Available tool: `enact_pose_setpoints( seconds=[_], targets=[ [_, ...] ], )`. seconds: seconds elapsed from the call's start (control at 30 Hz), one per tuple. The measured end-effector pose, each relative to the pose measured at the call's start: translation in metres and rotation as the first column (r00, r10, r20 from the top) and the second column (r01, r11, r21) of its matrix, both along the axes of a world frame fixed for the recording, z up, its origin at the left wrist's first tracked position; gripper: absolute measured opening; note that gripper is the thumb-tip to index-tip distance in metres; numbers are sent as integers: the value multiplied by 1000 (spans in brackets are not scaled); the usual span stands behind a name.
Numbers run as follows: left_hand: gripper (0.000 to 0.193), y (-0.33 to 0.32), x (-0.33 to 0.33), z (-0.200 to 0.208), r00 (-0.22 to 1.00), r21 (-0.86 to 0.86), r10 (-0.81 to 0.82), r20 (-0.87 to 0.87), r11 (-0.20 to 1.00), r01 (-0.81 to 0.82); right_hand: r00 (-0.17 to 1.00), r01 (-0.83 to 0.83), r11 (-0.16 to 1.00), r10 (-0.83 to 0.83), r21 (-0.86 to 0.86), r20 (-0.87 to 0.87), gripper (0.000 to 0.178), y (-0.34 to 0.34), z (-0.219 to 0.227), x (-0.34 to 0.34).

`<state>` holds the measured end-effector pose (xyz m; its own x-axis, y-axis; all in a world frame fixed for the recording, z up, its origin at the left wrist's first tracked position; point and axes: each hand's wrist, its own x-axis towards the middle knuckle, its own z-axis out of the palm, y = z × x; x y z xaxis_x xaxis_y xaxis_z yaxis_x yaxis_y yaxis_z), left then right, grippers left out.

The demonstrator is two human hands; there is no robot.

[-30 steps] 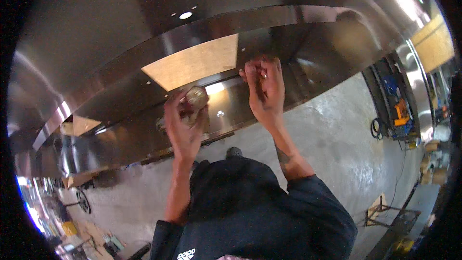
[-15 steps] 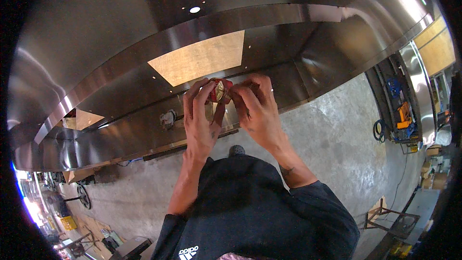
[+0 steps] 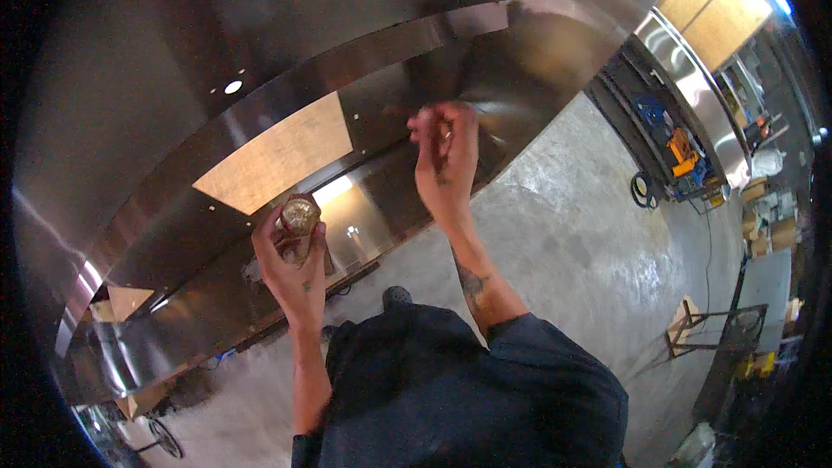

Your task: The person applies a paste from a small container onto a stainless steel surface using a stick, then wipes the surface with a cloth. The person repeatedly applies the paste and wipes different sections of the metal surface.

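My left hand (image 3: 293, 273) is closed round a small round red-and-gold thing (image 3: 301, 216). Its shiny pale gold face is turned up between thumb and fingers; I cannot make out its exact kind. To the right and higher up, my right hand (image 3: 448, 143) is raised apart from it, fingers curled in toward the thumb. Motion smears those fingertips, and whatever they may hold is hidden. Both hands are over a long stainless-steel structure (image 3: 381, 199) with a raised lip, close to a rectangular tan panel (image 3: 277, 156) in its dark surface.
Concrete floor (image 3: 555, 234) stretches to the right of the steel edge. Farther right, a dark shelf holds an orange tool (image 3: 682, 152), with a coiled black hose (image 3: 643, 191) beside it. A metal frame stand (image 3: 718, 329) stands at the lower right.
My hands have parted: the left moved left and down with the round thing, the right let go of it and lifted away to the right. The whole view has tilted and shifted.
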<state>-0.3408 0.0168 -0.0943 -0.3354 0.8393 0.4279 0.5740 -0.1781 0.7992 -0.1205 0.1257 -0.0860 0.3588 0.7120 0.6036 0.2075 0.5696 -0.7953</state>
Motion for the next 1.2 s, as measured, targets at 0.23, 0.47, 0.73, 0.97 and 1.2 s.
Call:
enact_pose_setpoints(
  seconds=[0.23,0.47,0.73,0.97,1.2],
  targets=[
    [58,-10,-6,-8,998,-37,-37,49,999,39,804,572,775,-594,270,2,6,97,22,71],
    [57,-21,-10,-8,1000,-36,-14,-27,999,13,758,633,694,-647,343,-89,8,182,12,114],
    [60,-31,-14,-10,999,-99,17,42,995,-12,832,553,783,-498,286,-245,20,200,22,110],
    [60,-31,-13,-10,996,-134,11,87,991,0,729,662,683,-682,308,-54,24,211,11,129],
    [61,-33,-16,-14,1000,-110,7,-13,994,-8,783,609,716,-612,341,-113,23,204,21,119]
  ],
)
